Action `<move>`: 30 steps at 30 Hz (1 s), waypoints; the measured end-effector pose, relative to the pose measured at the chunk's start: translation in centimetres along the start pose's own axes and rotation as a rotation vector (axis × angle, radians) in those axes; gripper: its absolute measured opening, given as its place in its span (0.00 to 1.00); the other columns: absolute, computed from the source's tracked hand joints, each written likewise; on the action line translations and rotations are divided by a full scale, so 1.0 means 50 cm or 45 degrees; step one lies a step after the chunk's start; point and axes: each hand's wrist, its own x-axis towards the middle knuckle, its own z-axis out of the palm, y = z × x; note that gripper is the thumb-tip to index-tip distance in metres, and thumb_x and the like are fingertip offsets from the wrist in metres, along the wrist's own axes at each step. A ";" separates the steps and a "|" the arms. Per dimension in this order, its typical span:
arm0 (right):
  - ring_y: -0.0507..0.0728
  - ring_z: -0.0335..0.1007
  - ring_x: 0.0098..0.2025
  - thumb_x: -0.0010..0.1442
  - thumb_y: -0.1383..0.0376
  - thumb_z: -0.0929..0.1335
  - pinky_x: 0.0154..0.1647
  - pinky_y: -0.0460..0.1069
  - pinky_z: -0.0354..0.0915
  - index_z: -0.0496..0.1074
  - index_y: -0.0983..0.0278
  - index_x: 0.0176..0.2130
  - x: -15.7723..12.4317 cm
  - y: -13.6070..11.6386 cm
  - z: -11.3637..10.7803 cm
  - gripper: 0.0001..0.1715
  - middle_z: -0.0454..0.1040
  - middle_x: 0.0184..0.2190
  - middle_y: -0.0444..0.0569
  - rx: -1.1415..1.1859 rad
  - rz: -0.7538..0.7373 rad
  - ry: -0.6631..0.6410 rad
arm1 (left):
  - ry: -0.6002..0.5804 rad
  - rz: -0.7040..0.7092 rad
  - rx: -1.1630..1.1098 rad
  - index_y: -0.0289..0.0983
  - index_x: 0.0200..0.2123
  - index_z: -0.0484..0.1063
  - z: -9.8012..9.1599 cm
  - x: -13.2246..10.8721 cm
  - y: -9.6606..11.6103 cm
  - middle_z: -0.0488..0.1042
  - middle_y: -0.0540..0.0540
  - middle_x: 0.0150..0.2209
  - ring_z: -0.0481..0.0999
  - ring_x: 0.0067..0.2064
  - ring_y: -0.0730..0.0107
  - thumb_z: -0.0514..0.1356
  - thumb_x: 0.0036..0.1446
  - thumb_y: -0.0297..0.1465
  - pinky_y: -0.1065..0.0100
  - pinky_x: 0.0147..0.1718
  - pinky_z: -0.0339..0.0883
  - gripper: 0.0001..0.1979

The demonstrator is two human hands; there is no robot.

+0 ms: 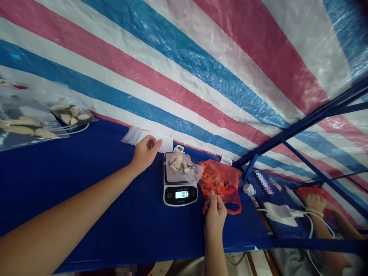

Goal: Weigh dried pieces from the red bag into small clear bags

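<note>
A small digital kitchen scale (180, 190) stands on the blue table (86, 184) with its display lit. On its platform lies a clear plastic bag of pale dried slices (181, 165). My left hand (146, 152) reaches out just left of the scale, fingers curled loosely, resting near a stack of clear empty bags (135, 135). My right hand (214, 213) is at the front right of the scale, fingers pinched together at the edge of a red plastic bag (220, 180).
Clear bags of pale slices (25, 124) lie at the far left. A striped tarp (201, 57) forms the back wall. Blue metal frame bars (301, 122) rise at the right, where another person's hand (315, 201) rests near a white charger (280, 212).
</note>
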 end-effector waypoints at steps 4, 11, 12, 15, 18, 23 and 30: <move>0.47 0.49 0.17 0.56 0.43 0.74 0.16 0.44 0.50 0.58 0.60 0.24 0.003 0.003 -0.001 0.32 0.56 0.16 0.34 0.012 0.015 0.006 | 0.057 0.047 0.093 0.39 0.23 0.56 -0.006 0.004 -0.004 0.54 0.56 0.21 0.55 0.25 0.76 0.63 0.55 0.41 0.68 0.28 0.52 0.20; 0.47 0.52 0.17 0.57 0.43 0.74 0.17 0.44 0.51 0.60 0.61 0.23 0.000 -0.001 -0.002 0.32 0.58 0.16 0.36 -0.031 -0.009 -0.007 | 0.087 0.079 0.230 0.40 0.20 0.43 -0.006 0.008 0.007 0.43 0.55 0.20 0.46 0.24 0.76 0.64 0.52 0.41 0.66 0.26 0.45 0.29; 0.47 0.52 0.17 0.57 0.43 0.74 0.17 0.44 0.51 0.60 0.61 0.22 0.000 -0.002 -0.002 0.31 0.58 0.16 0.36 -0.033 -0.012 -0.007 | 0.077 0.073 0.253 0.40 0.19 0.42 -0.005 0.009 0.008 0.41 0.55 0.20 0.45 0.24 0.76 0.63 0.52 0.41 0.65 0.26 0.44 0.29; 0.47 0.52 0.17 0.55 0.45 0.75 0.17 0.44 0.51 0.59 0.61 0.22 -0.002 -0.004 -0.003 0.31 0.58 0.15 0.36 -0.025 -0.007 -0.010 | 0.055 0.037 0.315 0.40 0.18 0.42 -0.003 0.015 0.004 0.40 0.54 0.20 0.44 0.23 0.76 0.61 0.52 0.39 0.64 0.25 0.42 0.27; 0.48 0.52 0.18 0.56 0.45 0.75 0.18 0.45 0.51 0.60 0.61 0.22 -0.002 -0.003 -0.007 0.31 0.58 0.16 0.36 -0.035 0.004 -0.022 | 0.066 0.006 0.332 0.40 0.18 0.42 -0.002 0.020 -0.004 0.41 0.54 0.20 0.44 0.23 0.76 0.60 0.51 0.38 0.65 0.25 0.42 0.26; 0.48 0.52 0.20 0.61 0.44 0.71 0.21 0.46 0.52 0.60 0.61 0.23 -0.004 0.001 -0.014 0.30 0.58 0.17 0.37 -0.141 -0.015 -0.046 | 0.002 0.034 0.318 0.40 0.18 0.43 0.004 0.021 -0.014 0.41 0.54 0.20 0.45 0.23 0.76 0.60 0.53 0.40 0.65 0.25 0.43 0.26; 0.49 0.53 0.22 0.64 0.44 0.69 0.24 0.47 0.52 0.60 0.61 0.22 -0.010 -0.009 -0.015 0.31 0.59 0.17 0.38 -0.317 -0.069 -0.081 | -0.054 -0.026 0.223 0.39 0.18 0.44 0.008 0.019 -0.014 0.42 0.54 0.20 0.47 0.23 0.76 0.61 0.54 0.40 0.65 0.25 0.44 0.27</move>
